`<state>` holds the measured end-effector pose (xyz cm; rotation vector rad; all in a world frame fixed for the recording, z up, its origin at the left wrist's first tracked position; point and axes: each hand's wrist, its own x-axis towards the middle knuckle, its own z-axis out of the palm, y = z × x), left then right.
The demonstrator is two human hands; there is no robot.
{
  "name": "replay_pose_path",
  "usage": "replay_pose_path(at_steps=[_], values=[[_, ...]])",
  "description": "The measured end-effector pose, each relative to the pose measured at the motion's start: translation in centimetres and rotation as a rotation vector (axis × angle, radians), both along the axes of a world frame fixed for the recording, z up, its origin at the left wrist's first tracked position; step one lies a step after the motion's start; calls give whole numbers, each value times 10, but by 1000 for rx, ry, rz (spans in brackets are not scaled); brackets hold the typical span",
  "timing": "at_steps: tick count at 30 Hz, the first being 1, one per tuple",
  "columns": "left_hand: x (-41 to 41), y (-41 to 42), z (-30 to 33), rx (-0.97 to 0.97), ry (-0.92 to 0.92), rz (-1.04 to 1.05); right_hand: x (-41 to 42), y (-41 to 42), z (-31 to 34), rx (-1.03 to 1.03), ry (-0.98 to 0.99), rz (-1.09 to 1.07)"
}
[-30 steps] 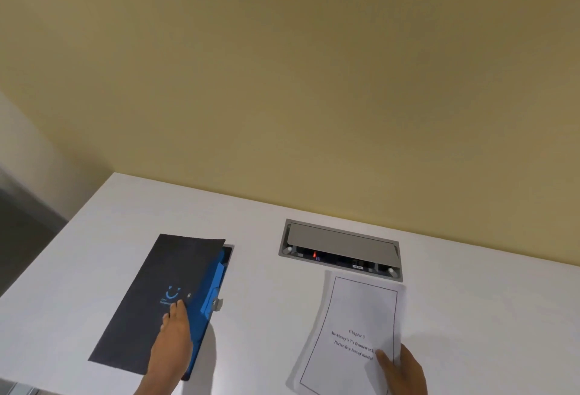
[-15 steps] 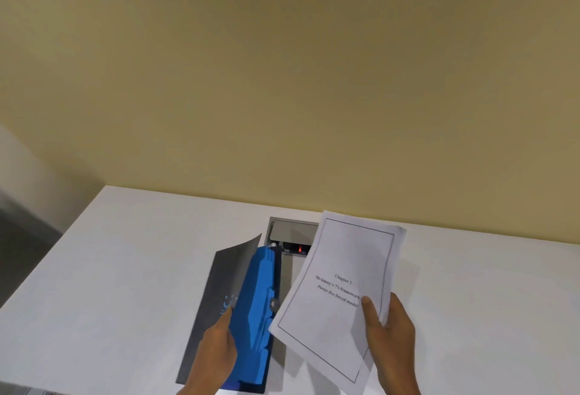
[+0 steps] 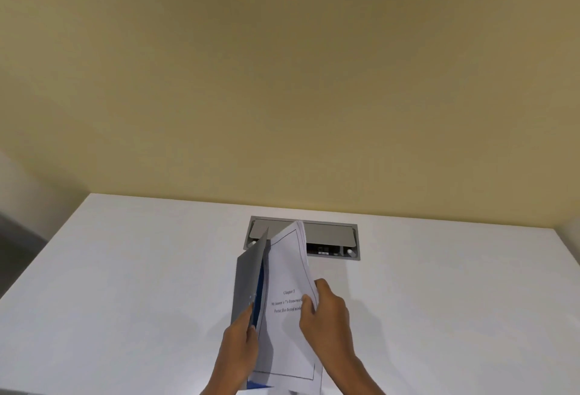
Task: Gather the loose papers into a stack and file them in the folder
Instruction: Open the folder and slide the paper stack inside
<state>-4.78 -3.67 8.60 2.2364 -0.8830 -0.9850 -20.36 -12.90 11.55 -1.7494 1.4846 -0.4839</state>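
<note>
Paper stack point(image 3: 287, 310): white sheets, top page with thin black border and a few centred lines of print, "Chapter" partly readable. Held upright off the desk, curling, far corner fanned, near edge low in frame. Folder point(image 3: 248, 281): dark grey cover with blue inner pockets, open, standing on edge just left of the stack, touching it; stack sits against the blue inside.

Count: two hands of mine, left hand point(image 3: 239, 349), right hand point(image 3: 328, 316); one folder point(image 3: 249, 281), grey cover, blue inside; one stack of papers point(image 3: 287, 325), sheet count not tellable, several edges at top; one white bench point(image 3: 125, 284); one grey cable hatch point(image 3: 329, 233) set in bench
</note>
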Motion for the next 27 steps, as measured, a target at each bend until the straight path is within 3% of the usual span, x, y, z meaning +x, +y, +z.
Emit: replay_pose_path(at_steps=[7, 12, 27], values=[[-18, 1, 6, -19, -3, 1, 13, -11, -16, 23, 34, 7], [-25, -4, 6, 0, 46, 111, 33, -8, -30, 43, 43, -9], [-23, 6, 22, -63, 73, 47, 61, 9, -43, 73, 164, 232]])
